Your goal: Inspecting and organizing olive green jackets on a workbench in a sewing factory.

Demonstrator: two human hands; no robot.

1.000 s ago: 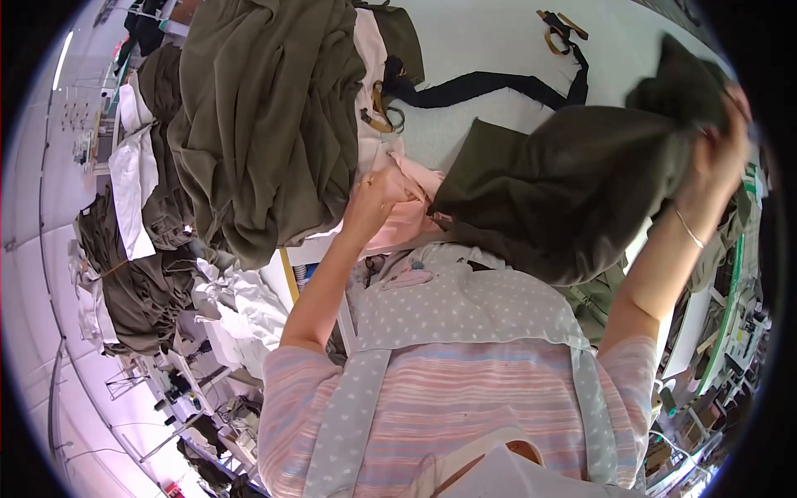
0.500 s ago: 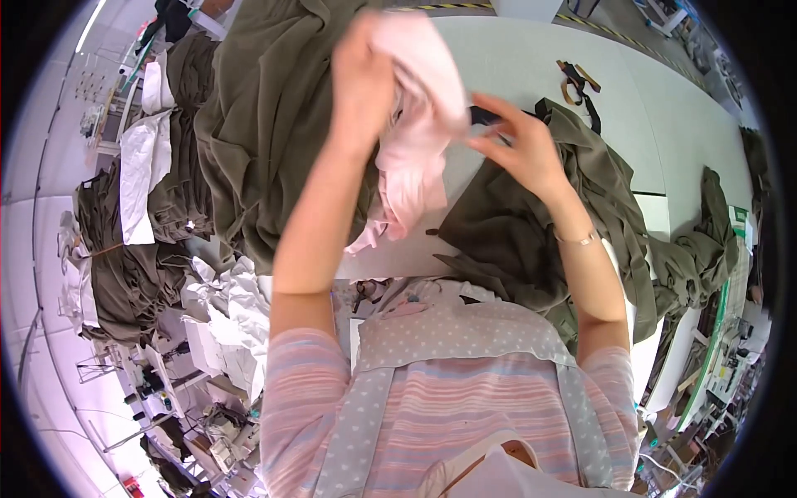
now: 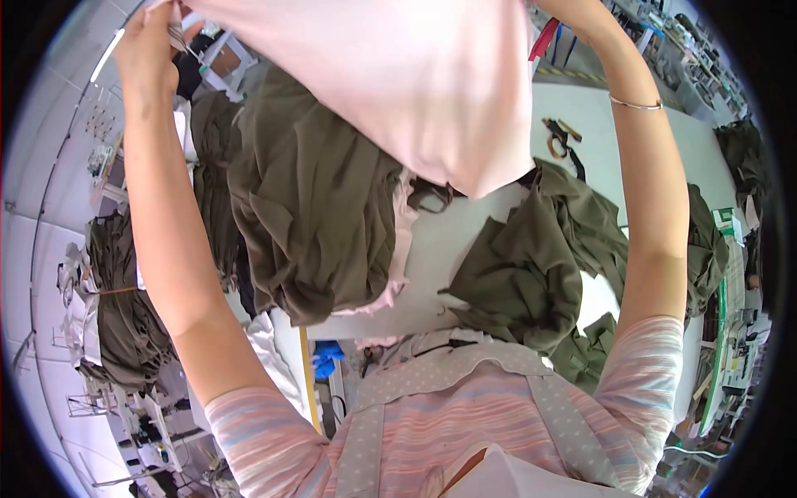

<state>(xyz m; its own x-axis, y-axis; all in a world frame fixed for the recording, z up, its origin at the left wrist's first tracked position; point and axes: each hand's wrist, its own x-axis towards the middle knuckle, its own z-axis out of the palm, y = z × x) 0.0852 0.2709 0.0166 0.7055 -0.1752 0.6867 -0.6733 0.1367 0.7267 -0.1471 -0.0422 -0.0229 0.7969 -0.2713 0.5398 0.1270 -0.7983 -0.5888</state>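
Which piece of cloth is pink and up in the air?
The large pale pink fabric piece, held spread out by the left hand. The olive green fabric piles lie on the white table below.

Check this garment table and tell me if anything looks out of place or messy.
Nothing looks damaged or spilled. The left hand holds a pink fabric piece spread high; the right hand is out of frame. Olive garments lie in a loose stack and a crumpled heap on the white table. Scissors lie apart.

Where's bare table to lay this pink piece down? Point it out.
Bare white table runs between the big olive pile and the crumpled olive garment, widening far right around the scissors. The table's left side and right edge are crowded with olive cloth.
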